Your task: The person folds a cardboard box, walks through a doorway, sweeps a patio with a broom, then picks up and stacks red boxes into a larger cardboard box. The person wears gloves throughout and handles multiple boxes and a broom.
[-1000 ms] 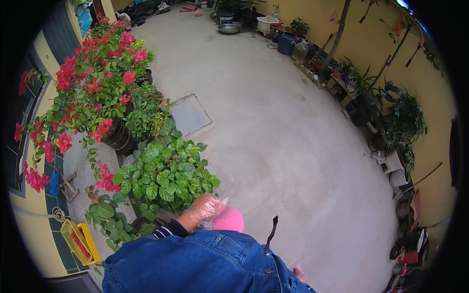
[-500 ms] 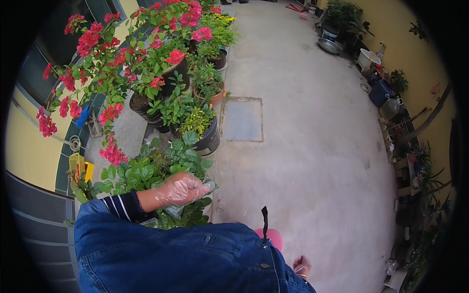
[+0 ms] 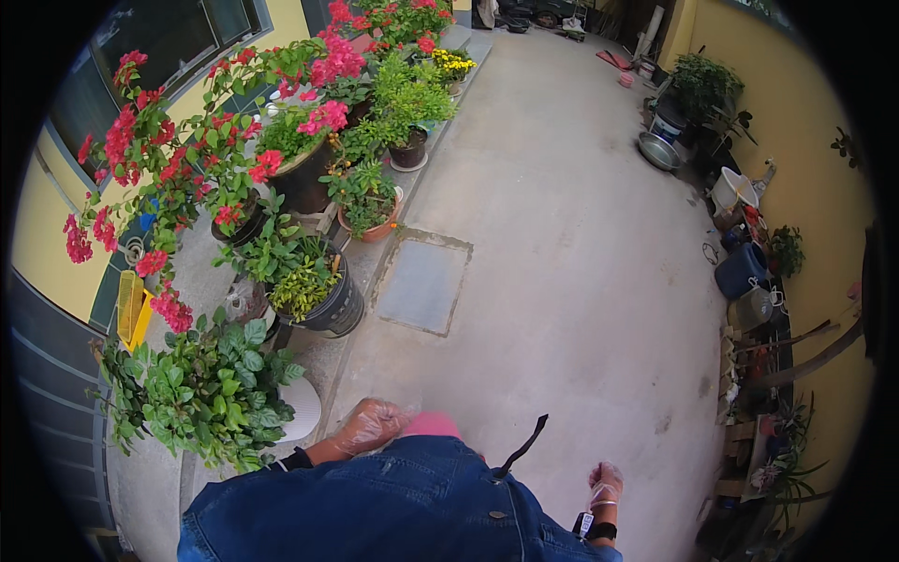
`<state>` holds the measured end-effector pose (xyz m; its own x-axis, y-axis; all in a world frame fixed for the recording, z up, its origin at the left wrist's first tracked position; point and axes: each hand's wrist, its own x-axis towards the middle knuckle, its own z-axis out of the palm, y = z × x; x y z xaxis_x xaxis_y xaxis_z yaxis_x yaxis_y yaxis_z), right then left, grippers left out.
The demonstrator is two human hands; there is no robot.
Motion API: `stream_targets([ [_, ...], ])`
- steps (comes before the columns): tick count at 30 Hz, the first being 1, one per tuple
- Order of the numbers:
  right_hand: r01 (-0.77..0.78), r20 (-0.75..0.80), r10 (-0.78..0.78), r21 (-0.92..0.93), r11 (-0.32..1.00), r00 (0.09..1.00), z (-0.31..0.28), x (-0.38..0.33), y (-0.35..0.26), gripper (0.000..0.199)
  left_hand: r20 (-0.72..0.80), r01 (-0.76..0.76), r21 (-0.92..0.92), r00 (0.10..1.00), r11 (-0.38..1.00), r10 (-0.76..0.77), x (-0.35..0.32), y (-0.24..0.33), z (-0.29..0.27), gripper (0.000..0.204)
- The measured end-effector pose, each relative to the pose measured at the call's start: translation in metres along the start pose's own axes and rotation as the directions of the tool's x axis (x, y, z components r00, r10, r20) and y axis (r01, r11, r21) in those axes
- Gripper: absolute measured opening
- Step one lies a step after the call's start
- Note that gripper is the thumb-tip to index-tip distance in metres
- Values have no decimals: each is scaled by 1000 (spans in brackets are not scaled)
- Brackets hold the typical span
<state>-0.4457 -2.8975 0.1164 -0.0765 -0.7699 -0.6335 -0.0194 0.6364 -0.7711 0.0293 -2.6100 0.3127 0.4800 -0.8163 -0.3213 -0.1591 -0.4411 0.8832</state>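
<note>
Against the frame half a second earlier, the view is seen swung further along the yard: the leafy plant [image 3: 201, 393] in its white pot [image 3: 302, 409], then just above the left hand, is now found to that hand's left, and the grey hatch [image 3: 423, 283] in the concrete floor [image 3: 571, 262] lies further down the picture. The left hand [image 3: 370, 426], wrapped in a clear plastic glove, has been drawn from among the leaves to the chest, above the denim jacket [image 3: 393, 510]. It is closed over the edge of a pink thing [image 3: 433, 425], so the grip is narrow and holds that thing; what the thing is cannot be told, as most of it is hidden by the jacket. The pink thing lies just right of the fingers, touching them, and against the jacket's upper edge. The right hand [image 3: 605, 485], also gloved, is now seen at the lower right, hanging over the floor, well apart from the pink thing; its fingers are loosely curled and nothing is seen in its grip. A black strap [image 3: 523, 445] stands up from the jacket between the two hands.
</note>
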Motion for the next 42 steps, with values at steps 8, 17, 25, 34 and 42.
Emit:
stream_targets([
  [8, 191, 168, -164, -161, 968, 972, 165, 217, -201, 12, -209, -106, 204, 966, 973, 149, 210, 32, 28, 39],
  [17, -93, -7, 93, -159, 983, 996, 197, 383, -310, 12, -173, -362, 371, 878, 855, 447, 571, 176, 55, 39],
  [25, -246, -109, 240, -39, 969, 965, 233, 577, -406, 18, 68, -486, 315, 869, 815, 491, 877, 315, 129, 46],
  [34, 117, 100, -92, -282, 952, 991, 429, 818, -717, 20, -216, -345, 287, 886, 894, 411, 1115, 399, 126, 45],
  [42, 288, 267, -220, -250, 924, 938, 618, 984, -918, 22, -411, -168, 239, 875, 956, 257, 1306, 414, 110, 42],
])
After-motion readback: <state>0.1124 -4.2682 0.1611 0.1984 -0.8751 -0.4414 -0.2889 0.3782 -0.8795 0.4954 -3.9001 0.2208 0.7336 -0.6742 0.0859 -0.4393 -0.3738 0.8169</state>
